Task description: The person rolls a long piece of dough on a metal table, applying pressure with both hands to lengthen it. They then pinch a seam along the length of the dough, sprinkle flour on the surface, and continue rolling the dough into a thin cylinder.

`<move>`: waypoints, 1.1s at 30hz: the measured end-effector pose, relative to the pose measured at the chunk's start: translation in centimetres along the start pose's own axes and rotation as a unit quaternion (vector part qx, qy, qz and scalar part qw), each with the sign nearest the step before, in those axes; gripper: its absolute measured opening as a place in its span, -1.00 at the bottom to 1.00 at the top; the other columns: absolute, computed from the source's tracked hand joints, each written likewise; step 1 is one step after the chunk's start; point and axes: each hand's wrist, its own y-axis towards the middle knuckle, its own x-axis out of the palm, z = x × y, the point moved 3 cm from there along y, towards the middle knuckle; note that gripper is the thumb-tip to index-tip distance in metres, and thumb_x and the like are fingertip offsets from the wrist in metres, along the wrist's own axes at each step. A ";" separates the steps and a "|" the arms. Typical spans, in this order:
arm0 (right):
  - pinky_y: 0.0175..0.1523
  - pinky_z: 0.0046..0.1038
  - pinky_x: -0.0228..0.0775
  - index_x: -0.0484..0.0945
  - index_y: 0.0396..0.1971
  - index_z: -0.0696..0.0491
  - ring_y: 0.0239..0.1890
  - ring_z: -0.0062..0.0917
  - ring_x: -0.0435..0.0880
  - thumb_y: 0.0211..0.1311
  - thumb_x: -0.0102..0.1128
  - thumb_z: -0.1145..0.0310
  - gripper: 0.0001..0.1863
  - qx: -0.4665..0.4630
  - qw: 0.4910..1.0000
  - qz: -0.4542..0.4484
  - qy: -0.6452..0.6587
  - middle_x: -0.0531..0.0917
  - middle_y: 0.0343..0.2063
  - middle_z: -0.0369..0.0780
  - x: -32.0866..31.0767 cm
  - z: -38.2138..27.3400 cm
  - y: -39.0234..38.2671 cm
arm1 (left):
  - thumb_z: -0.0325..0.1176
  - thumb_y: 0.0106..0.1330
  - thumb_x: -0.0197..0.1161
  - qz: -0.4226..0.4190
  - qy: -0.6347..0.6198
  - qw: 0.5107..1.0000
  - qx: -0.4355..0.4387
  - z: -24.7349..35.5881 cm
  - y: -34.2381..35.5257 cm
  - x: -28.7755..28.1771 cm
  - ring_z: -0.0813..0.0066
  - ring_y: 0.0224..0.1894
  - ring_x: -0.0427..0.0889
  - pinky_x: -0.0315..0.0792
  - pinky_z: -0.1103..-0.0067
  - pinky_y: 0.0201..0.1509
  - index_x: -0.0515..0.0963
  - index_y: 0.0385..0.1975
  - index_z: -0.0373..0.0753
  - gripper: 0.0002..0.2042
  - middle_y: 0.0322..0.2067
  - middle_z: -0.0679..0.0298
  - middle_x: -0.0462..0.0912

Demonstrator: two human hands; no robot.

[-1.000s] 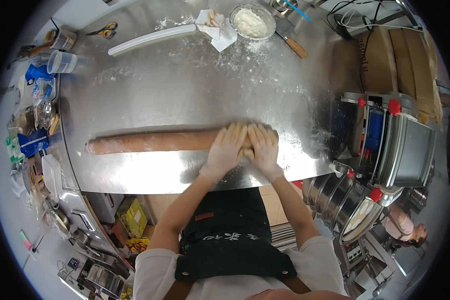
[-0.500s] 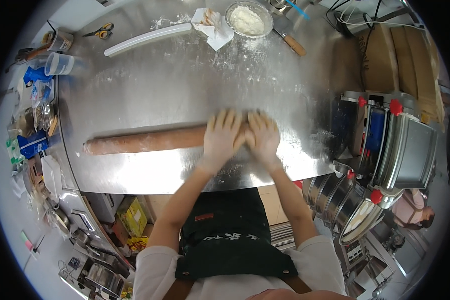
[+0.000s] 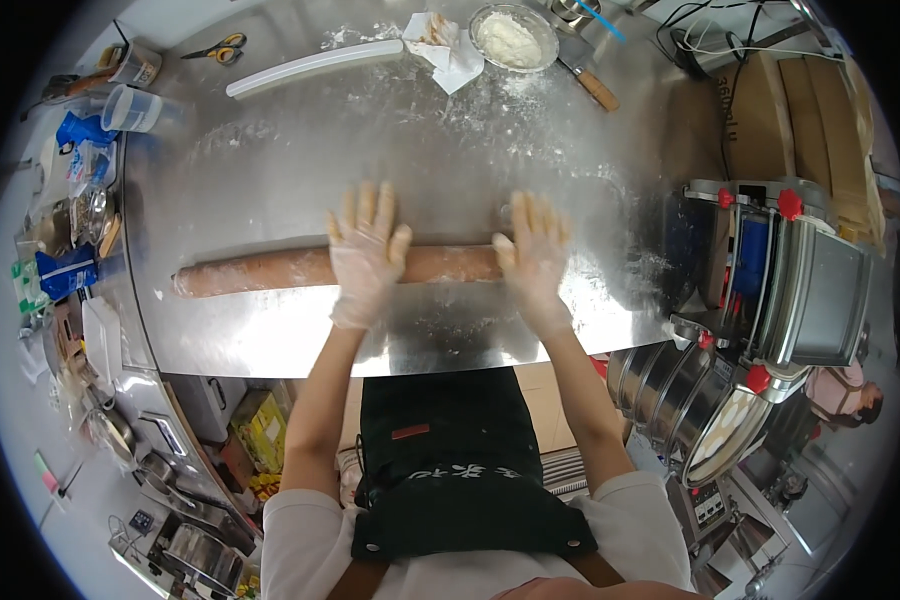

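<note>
A long brown log of dough [image 3: 450, 263], dusted with flour, lies from left to right across the steel table. Over its middle rests my left hand [image 3: 365, 255], in a thin see-through glove, palm down with the fingers stretched away from me. My right hand [image 3: 537, 260], gloved the same way, lies at the log's right end and hides that end. Its fingers are outstretched too, the thumb nearest the dough. Both hands are open and grip nothing. The left end of the log tapers slightly and is in plain sight.
At the back stand a bowl of flour [image 3: 513, 40], a wooden-handled scraper [image 3: 597, 90], a crumpled white paper [image 3: 455, 65], a white rod [image 3: 315, 67] and scissors [image 3: 225, 48]. A metal machine with red knobs [image 3: 820, 290] borders the right; a clear plastic tub [image 3: 132, 108] sits left.
My hands were close together at the log's right end. The left hand has slid left to its middle, the right slightly right, and the fingers have spread; more of the log shows between them.
</note>
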 end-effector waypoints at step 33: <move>0.40 -0.10 0.21 0.48 0.26 0.10 0.30 -0.07 0.46 0.41 0.03 0.00 -0.41 -0.048 0.999 0.020 -0.012 0.52 0.26 -0.03 3.7 1.5 6.0 | -0.05 0.43 0.06 -0.020 -0.014 0.999 -0.025 -3.3 4.8 3.7 -0.10 0.47 0.16 0.02 0.06 0.52 0.24 0.42 -0.27 -0.36 0.43 -0.05 0.24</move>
